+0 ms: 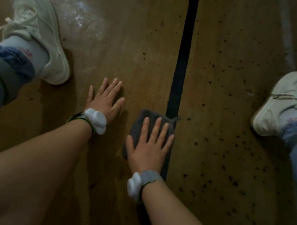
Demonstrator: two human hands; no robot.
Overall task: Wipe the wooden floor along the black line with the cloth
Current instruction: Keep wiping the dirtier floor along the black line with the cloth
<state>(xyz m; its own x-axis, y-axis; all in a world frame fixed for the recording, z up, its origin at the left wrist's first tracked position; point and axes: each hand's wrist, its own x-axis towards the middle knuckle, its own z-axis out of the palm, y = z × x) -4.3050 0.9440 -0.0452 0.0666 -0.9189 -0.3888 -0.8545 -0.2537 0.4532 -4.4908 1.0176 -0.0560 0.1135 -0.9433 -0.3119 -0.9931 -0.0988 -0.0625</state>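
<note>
Right hand (148,148), fingers flat, is pressing crumpled grey cloth (142,118) mostly at 9 o'clock of narrow black floor line (183,59), risking drifting off it.

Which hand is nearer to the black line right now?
Right. The right hand presses flat on the grey cloth, its outer fingers reaching the edge of the black line. The left hand rests flat on the wooden floor, apart from the line's left side.

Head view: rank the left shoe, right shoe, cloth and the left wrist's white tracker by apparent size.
1. left shoe
2. right shoe, looks smaller, perhaps only from angle
3. cloth, partly hidden under the right hand, so unsure
4. white tracker
</note>
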